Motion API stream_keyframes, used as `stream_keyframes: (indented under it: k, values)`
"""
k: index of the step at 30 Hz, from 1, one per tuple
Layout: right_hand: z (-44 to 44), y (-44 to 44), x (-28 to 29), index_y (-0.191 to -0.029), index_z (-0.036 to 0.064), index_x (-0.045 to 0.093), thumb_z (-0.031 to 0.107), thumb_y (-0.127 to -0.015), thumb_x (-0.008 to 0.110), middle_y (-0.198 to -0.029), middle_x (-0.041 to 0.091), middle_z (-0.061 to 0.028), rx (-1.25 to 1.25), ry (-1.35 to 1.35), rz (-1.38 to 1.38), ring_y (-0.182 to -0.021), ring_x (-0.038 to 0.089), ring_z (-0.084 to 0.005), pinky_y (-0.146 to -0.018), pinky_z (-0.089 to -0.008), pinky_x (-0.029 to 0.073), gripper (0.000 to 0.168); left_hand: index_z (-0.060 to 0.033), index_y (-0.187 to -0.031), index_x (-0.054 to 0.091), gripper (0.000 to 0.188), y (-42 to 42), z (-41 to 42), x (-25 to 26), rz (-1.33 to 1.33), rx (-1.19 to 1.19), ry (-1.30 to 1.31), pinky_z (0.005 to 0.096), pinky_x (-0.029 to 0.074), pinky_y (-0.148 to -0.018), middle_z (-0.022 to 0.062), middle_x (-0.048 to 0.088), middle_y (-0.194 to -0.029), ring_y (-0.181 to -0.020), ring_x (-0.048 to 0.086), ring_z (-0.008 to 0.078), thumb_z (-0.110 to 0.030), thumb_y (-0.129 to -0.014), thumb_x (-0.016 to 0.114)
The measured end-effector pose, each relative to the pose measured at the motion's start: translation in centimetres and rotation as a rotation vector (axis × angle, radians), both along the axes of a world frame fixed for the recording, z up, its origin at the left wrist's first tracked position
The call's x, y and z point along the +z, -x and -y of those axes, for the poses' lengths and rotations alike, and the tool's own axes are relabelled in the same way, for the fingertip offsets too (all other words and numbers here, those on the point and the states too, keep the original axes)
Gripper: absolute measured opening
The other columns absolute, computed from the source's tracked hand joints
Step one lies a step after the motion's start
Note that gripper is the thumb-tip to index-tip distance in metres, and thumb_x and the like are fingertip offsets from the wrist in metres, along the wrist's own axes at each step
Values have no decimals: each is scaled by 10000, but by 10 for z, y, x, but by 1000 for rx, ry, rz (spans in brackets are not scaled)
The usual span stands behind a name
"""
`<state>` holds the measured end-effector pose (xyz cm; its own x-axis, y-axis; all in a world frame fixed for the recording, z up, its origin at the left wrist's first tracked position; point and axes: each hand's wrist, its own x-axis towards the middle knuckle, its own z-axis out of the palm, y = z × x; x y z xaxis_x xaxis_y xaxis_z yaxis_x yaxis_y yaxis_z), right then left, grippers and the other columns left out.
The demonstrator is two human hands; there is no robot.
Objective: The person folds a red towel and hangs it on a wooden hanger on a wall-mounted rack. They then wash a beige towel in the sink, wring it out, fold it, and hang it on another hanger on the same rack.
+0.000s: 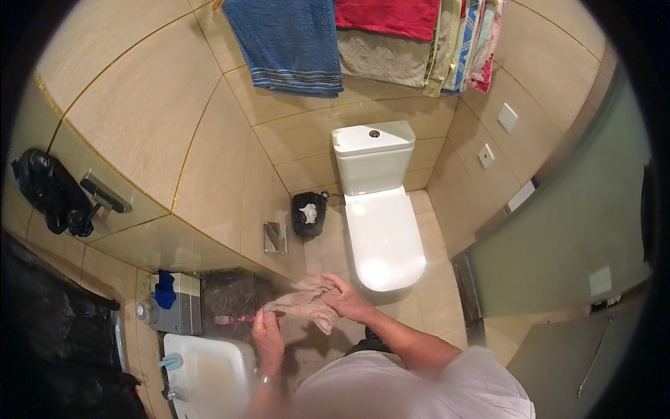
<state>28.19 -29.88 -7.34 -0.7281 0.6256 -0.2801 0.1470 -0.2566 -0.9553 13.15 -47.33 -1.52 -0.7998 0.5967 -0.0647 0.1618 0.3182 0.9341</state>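
A thin, pale pinkish cloth [301, 304] is stretched between my two hands, loosely bunched and hanging in folds. My left hand [268, 338], with a metal watch or bracelet at the wrist, pinches one end of it by the counter's edge. The other end is gathered in my right hand [345, 301], the thumb and fingers partly around it. On the dark marble counter [225, 290], just left of my left hand, lies a pink brush-like item [235, 319]; my fingers hide its far end. Below it is the white washbasin [209, 372] with its tap [175, 393].
Ahead stands a white toilet [387, 235] with its lid down, beside a black-lined bin [309, 213]. Towels [293, 47] hang above. A grey drawer box [183, 306] bearing a blue cloth [165, 290] stands on the counter. A frosted glass door [555, 220] is at right.
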Motion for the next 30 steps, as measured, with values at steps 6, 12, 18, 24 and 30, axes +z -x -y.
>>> stream_keyframes:
  k: [6, 12, 18, 24, 30]
  values:
    - [-71, -25, -15, -1236, 50, 696, 248, -931, 676, -1090, 736, -78, -31, -88, 121, -980, 660, -137, -894, -292, 520, 364, 8, -1231, 573, 348, 1, -79, 42, 34, -133, -351, 317, 514, -888, 109, 667, -1157, -1011, 626, 160, -294, -1100, 459]
    - [-85, -27, -2, -1095, 18, 726, 199, -939, 691, -976, 729, -28, -55, -184, 107, -879, 642, -91, -816, -263, 522, 242, 48, -1268, 570, 366, 7, -132, 62, 187, -126, -491, 345, 486, -998, 141, 673, -1238, -1126, 628, 207, -230, -1105, 396]
    - [-108, -21, 50, -1072, 11, 717, 49, -917, 638, -936, 719, -34, -393, -180, -129, -851, 633, -88, -772, -256, 527, 179, 38, -1384, 506, 389, 50, -159, 66, 68, -231, -489, 323, 476, -1007, 122, 672, -1217, -1108, 614, 182, -229, -1112, 432]
    - [-124, -23, 76, -1036, 10, 716, 60, -884, 678, -854, 699, -32, -547, -534, 37, -767, 621, -84, -671, -265, 518, 165, 39, -1318, 585, 343, 96, -175, 58, 50, -224, -414, 292, 479, -962, 66, 647, -1160, -1058, 600, 140, -163, -1056, 496]
    - [-127, -27, 84, -937, 11, 693, 95, -890, 721, -858, 648, -20, -686, -685, 16, -784, 574, -74, -668, -254, 478, 100, 45, -1297, 592, 354, 128, -192, 37, 566, -378, -475, 281, 453, -996, 72, 645, -1206, -1115, 572, 120, -129, -992, 542]
